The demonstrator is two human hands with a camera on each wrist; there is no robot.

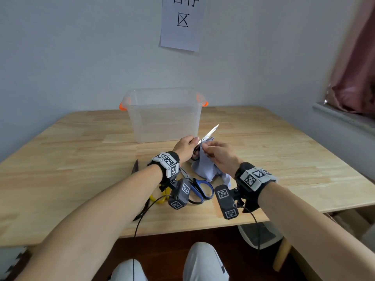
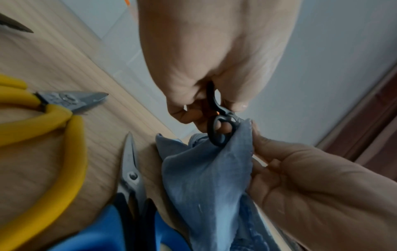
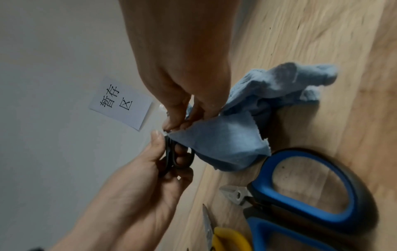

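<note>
My left hand (image 1: 191,144) grips small black-handled scissors (image 1: 210,133) with fingers through the loops (image 2: 221,129); the closed steel blades point up and to the right above the table. A blue-grey cloth (image 1: 203,167) is bunched around the base of the blades and hangs down to the tabletop. My right hand (image 1: 206,148) pinches the cloth's top edge (image 3: 225,144) right against the scissors, close to the left hand's thumb (image 3: 156,137).
On the wooden table (image 1: 284,151) near its front edge lie blue-handled scissors (image 1: 199,189), yellow-handled pliers (image 2: 53,118) and a dark knife (image 1: 135,167). A clear plastic bin (image 1: 165,116) with orange latches stands behind my hands by the wall.
</note>
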